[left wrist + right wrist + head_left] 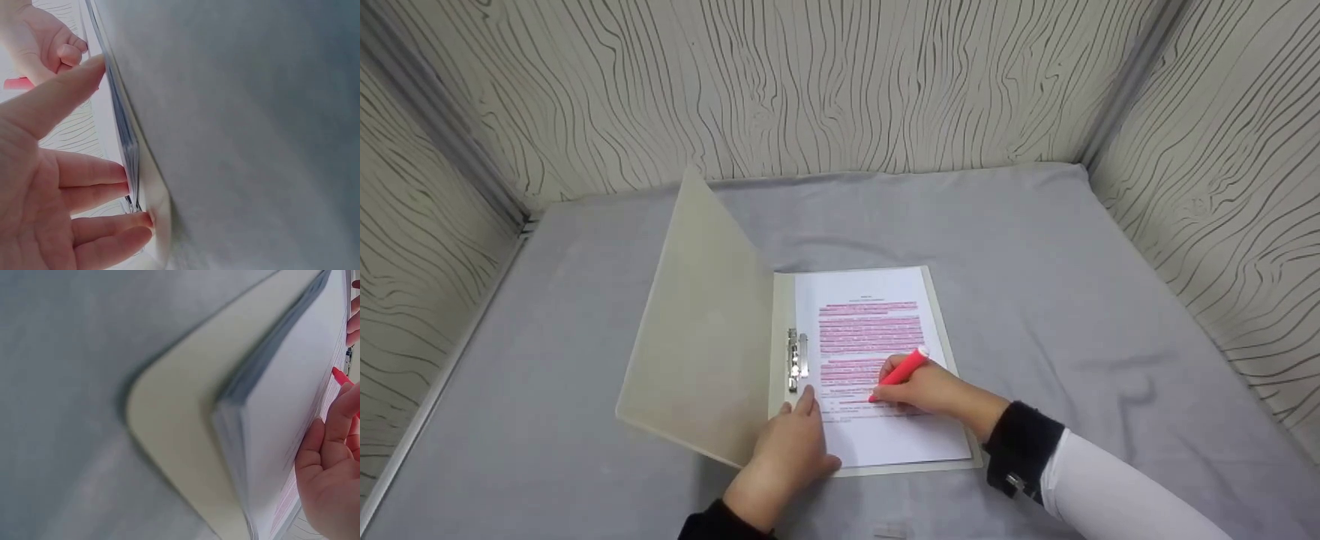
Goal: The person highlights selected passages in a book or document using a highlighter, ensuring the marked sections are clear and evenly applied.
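Observation:
A pink highlighter (905,367) is pinched in my right hand (930,386), its tip on a line of print low on the top sheet (900,442). Pink marking covers the paragraphs above that line. My left hand (795,442) rests with extended fingers on the sheet's lower left edge and the folder's inner margin. In the left wrist view, the left fingertips (121,174) touch the paper stack (128,143) at its edge. The stack lies in a cream folder (703,330) whose cover stands raised on the left. A metal clip (793,360) sits along the spine.
A grey cloth (1110,360) covers the table under the folder. Patterned panels (810,82) rise at the back and both sides, with grey posts (1132,82) at the corners. A small clear piece (890,531) lies by the front edge.

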{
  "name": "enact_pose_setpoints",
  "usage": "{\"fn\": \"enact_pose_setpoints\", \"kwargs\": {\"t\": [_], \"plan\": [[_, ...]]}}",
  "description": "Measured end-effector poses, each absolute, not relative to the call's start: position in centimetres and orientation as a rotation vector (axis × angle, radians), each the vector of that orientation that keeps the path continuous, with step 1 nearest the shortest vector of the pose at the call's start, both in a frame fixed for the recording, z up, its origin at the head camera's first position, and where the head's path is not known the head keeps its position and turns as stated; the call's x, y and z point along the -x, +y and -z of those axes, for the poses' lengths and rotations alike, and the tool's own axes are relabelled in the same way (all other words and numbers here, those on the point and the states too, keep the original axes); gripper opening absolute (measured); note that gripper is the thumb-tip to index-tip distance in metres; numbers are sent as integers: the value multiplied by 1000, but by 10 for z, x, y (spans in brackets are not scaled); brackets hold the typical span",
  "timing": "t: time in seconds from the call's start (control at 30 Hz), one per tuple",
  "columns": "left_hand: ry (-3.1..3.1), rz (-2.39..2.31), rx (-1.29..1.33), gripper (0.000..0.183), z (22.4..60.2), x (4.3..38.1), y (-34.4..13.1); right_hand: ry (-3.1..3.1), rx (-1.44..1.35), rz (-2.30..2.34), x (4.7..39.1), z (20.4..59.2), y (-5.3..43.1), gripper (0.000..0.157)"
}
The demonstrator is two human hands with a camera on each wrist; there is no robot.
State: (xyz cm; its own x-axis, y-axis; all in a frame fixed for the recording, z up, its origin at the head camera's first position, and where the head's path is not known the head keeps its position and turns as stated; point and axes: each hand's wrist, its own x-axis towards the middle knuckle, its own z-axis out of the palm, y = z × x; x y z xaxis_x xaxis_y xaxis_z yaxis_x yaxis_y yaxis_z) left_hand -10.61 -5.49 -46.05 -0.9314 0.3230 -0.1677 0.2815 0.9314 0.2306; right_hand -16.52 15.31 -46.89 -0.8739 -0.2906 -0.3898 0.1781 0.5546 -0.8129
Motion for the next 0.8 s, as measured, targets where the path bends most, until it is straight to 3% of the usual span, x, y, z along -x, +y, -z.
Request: {"fn": "enact_pose_setpoints", "kwargs": {"t": [0.8], "plan": [[2898, -216, -484, 80, 459, 105, -55, 2287, 66, 1317, 164, 468, 164, 20]]}}
